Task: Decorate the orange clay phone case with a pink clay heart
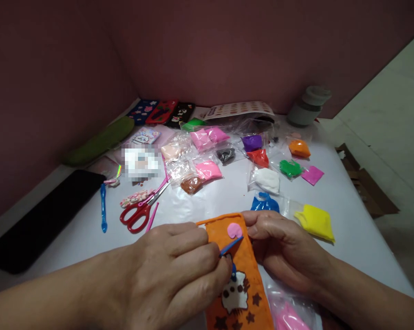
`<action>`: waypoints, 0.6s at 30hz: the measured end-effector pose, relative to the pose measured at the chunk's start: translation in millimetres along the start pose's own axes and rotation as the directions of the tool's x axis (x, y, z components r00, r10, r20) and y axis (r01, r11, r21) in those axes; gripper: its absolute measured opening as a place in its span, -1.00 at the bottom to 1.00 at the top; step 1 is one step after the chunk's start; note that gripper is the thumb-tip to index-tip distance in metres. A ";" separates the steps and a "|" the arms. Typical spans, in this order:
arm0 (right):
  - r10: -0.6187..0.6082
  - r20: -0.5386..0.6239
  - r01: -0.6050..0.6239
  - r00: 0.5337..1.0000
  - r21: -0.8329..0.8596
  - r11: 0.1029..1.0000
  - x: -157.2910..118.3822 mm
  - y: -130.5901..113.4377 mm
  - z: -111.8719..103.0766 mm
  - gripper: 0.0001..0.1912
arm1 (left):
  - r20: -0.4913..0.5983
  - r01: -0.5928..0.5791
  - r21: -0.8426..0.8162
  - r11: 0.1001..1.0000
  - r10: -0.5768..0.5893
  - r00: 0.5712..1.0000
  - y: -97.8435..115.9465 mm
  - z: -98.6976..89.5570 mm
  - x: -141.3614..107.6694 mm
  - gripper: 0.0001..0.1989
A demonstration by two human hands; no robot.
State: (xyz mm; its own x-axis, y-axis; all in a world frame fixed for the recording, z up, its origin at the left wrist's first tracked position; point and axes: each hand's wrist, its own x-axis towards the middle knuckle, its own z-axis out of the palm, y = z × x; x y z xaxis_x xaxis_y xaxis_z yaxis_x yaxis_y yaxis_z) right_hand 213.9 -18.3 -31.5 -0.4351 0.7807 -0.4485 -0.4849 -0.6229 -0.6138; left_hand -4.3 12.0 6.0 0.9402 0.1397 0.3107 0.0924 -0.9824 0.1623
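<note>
The orange panel (251,259) sits low in my view, a little right of the middle, between the 2 hands. The right hand (287,243) pinches its upper right edge; some of those fingers go behind the panel, and I cannot tell how they lie there. The left hand (186,270) is across the panel's left part, fingers curled together and pinching the blue stick (231,246). The stick slants up and right out of that grip — its tip ends just beside the lower edge of the pink patch (234,230). Whether the tip touches the panel, I can't make out.

Below the stick is the white cat (234,298), close by the left fingertips, which cover part of its top; brown stars (256,299) lie around and under it. My frame cuts off the panel's bottom, and the left hand hides much of its left side. Both forearms run out of frame too.

A pink packet (289,316) at the bottom is cut off. The blue packet (265,203) is partly behind the right hand, with the yellow packet (317,222) near it. Farther left, beyond the red scissors (141,216), 1 white item (141,162) is pixelated — unreadable to me.
</note>
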 end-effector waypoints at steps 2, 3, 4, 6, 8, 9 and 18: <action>-0.005 -0.003 0.005 1.000 -0.003 1.000 0.7 0.6 -0.5 -0.91 | 0.003 -0.008 0.005 1.000 0.008 1.000 3.4 -0.3 0.5 -0.63; -0.005 -0.003 0.005 1.000 -0.004 1.000 1.0 0.6 -0.5 -0.90 | 0.008 0.006 0.007 1.000 -0.006 1.000 6.0 -0.2 0.4 -0.63; -0.004 -0.001 0.004 1.000 -0.004 1.000 1.3 0.5 -0.4 -0.89 | 0.022 0.042 0.014 0.999 -0.042 0.999 8.8 0.0 0.1 -0.63; 0.002 0.001 -0.002 1.000 -0.003 1.000 1.5 -0.2 0.4 -0.87 | 0.054 0.120 0.022 0.992 -0.121 0.991 13.5 0.6 -1.2 -0.66; 0.008 -0.001 -0.008 1.000 0.002 1.000 1.5 -0.9 1.4 -0.86 | 0.060 0.136 0.016 0.991 -0.136 0.989 15.0 1.1 -2.7 -0.69; 0.012 0.001 -0.012 1.000 0.003 1.000 1.3 -1.0 1.7 -0.86 | 0.053 0.126 0.012 0.992 -0.126 0.991 14.2 1.2 -3.4 -0.70; 0.005 -0.015 -0.005 1.000 -0.008 1.000 1.8 -0.3 -0.4 -0.90 | -0.098 0.171 -0.120 0.978 -0.183 0.978 -0.3 -14.6 -3.7 -0.68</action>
State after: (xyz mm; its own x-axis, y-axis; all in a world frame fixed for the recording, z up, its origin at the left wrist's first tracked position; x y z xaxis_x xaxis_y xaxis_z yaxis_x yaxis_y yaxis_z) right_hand 213.6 -16.7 -32.4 -0.4259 0.7783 -0.4613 -0.4765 -0.6264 -0.6170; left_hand -12.6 13.6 18.5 0.8709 0.3282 0.3657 0.2112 -0.9220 0.3245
